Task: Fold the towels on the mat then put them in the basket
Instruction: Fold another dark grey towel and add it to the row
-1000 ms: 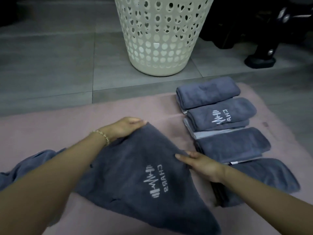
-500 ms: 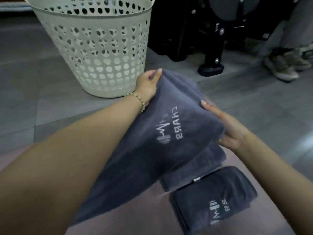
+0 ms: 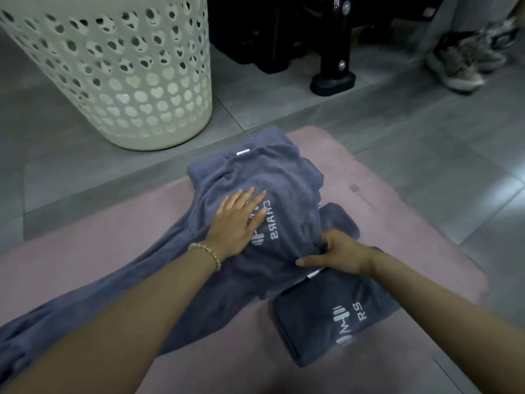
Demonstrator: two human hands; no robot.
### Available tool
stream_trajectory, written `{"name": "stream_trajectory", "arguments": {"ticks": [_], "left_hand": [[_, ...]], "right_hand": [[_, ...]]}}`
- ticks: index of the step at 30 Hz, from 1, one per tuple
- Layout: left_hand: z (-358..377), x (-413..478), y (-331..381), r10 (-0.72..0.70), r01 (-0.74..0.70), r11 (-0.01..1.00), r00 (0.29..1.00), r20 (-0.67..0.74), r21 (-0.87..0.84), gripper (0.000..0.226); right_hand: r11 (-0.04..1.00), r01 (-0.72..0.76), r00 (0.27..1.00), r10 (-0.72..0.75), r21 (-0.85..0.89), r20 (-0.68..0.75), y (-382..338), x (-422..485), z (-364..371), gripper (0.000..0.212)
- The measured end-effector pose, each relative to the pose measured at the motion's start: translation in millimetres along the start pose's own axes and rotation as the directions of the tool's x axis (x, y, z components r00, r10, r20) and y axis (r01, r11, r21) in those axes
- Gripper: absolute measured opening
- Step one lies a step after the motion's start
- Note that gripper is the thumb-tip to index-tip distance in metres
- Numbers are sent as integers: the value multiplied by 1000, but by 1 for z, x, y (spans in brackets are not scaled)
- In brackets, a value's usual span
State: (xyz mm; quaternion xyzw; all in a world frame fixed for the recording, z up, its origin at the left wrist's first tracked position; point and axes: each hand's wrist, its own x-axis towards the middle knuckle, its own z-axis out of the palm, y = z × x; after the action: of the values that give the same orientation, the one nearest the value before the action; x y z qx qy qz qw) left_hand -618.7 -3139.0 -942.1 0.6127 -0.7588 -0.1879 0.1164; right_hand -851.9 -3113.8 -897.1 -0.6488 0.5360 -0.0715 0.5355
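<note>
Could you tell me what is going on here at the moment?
A person is working on grey towels on a pink mat. The left hand presses flat on a loose grey towel draped over others, while the right hand grips its near edge. A folded towel lies closer on the mat. The white basket stands on the floor beyond the mat.

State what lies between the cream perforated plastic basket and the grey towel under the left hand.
Head view: only a strip of bare grey floor tile separates the basket from the grey towel that the left hand presses.
</note>
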Motion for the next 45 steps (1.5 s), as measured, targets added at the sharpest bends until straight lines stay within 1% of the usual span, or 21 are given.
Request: {"name": "stream_trajectory", "arguments": {"ticks": [2,4,5,7,9,10,11,14,16,19,22,23,25,29,31,34,36,39,40,42,45], "left_hand": [[-2,5,0,-35,36,999,998,44,-23,47],[-4,9,0,-54,58,997,995,83,-43,47],[-5,10,0,-58,64,997,993,102,-51,48],[-5,11,0,-63,70,996,991,119,-59,48],[-4,9,1,-70,75,997,991,118,-38,48],[-3,8,2,-75,78,997,991,115,-23,48],[-2,8,2,-79,80,997,991,110,-7,48],[2,6,5,-86,83,996,993,80,34,48],[5,4,7,-84,81,995,995,62,49,49],[11,-2,13,-56,49,993,997,58,105,51],[16,-12,19,-35,32,989,999,18,144,55],[17,-15,20,-40,39,991,999,6,131,55],[15,-22,22,-35,35,996,999,1,87,55],[-4,-51,9,19,-19,1000,1000,10,10,53],[-20,-79,-15,28,-30,999,998,50,34,59],[-47,-127,-64,7,-26,990,991,132,141,97],[-68,-173,-108,-75,49,982,988,137,184,116],[-102,-257,-172,-252,221,952,959,132,213,127],[-111,-286,-191,-302,273,938,946,119,215,124],[-123,-344,-226,-419,393,894,904,87,215,100],[-125,-420,-264,-613,600,788,785,87,142,66]], "right_hand": [[973,-33,999,26,229,32,-12,-14,-8,33],[850,-61,996,22,523,81,-18,-24,-17,34],[808,-66,994,4,586,107,-17,-27,-20,32],[823,-107,979,-11,558,203,-15,-38,-17,24],[868,-186,966,76,461,247,-5,-43,-1,46],[822,-234,961,115,518,252,2,-44,7,49],[740,-253,964,139,623,226,6,-46,16,45],[539,-151,968,250,829,13,18,-56,25,32],[528,-66,947,301,847,-114,29,-70,17,32],[767,3,929,235,642,-285,42,-91,10,30],[956,-104,857,225,273,-463,62,-89,16,33],[979,-173,847,205,110,-490,67,-85,19,33],[941,-284,839,152,-183,-522,74,-79,26,37],[914,-201,773,-74,-354,-630,54,-71,31,35],[909,-135,792,-140,-395,-594,34,-57,41,38],[912,-56,840,-177,-406,-514,6,-30,61,39],[906,44,878,-236,-421,-416,-22,-9,88,39],[845,188,909,-343,-500,-237,-70,25,138,41],[829,216,920,-350,-516,-177,-87,34,158,41],[807,271,940,-338,-525,-35,-121,50,197,41],[775,382,923,-351,-503,160,-167,69,254,36]]}}
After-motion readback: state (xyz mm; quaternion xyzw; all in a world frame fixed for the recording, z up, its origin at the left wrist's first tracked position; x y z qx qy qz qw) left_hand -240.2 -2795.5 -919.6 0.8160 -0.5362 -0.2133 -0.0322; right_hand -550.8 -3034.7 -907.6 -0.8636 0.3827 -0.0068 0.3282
